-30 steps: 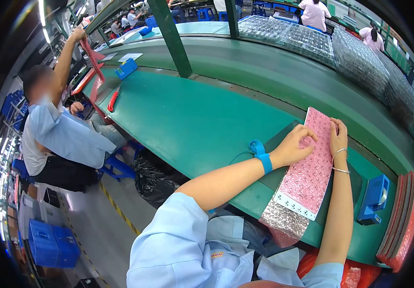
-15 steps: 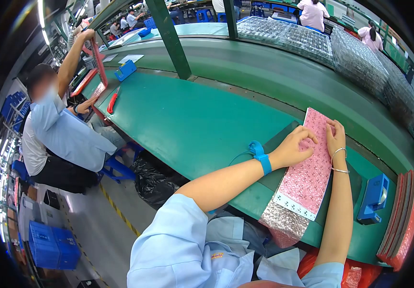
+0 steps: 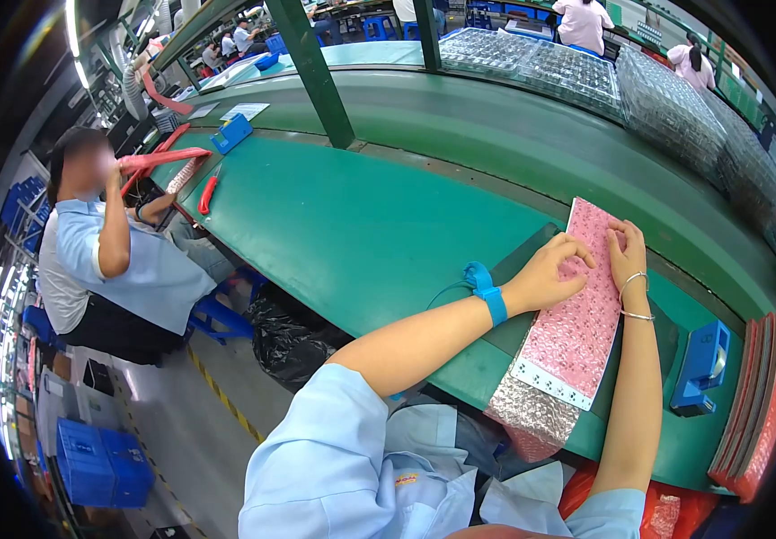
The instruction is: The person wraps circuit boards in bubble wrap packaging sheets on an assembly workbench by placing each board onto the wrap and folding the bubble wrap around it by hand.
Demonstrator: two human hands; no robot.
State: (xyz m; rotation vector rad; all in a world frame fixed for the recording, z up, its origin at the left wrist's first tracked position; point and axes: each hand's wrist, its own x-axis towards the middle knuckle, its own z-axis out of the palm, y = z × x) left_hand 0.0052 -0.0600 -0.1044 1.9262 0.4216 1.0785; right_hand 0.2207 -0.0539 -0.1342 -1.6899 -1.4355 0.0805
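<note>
A strip of pink bubble wrap lies lengthwise over a white, black-dotted panel, whose near end shows beyond it. Silvery bubble wrap sticks out underneath and hangs over the table's front edge. My left hand, a blue strap on its wrist, rests on the pink wrap with bent fingers, thumb and forefinger apart. Along the right edge of the wrap, my right hand has curled fingers gripping the far part of that edge. The undersides of both hands are hidden.
Right of my arm stand a blue tape dispenser and a stack of red-wrapped panels. A red-handled cutter and another blue dispenser lie farther left. A co-worker sits at the left end. Clear trays are stacked beyond the green ledge.
Both of my hands and the wrap stay almost still. The co-worker's raised arm has come down, drawing a red strip toward the body.
</note>
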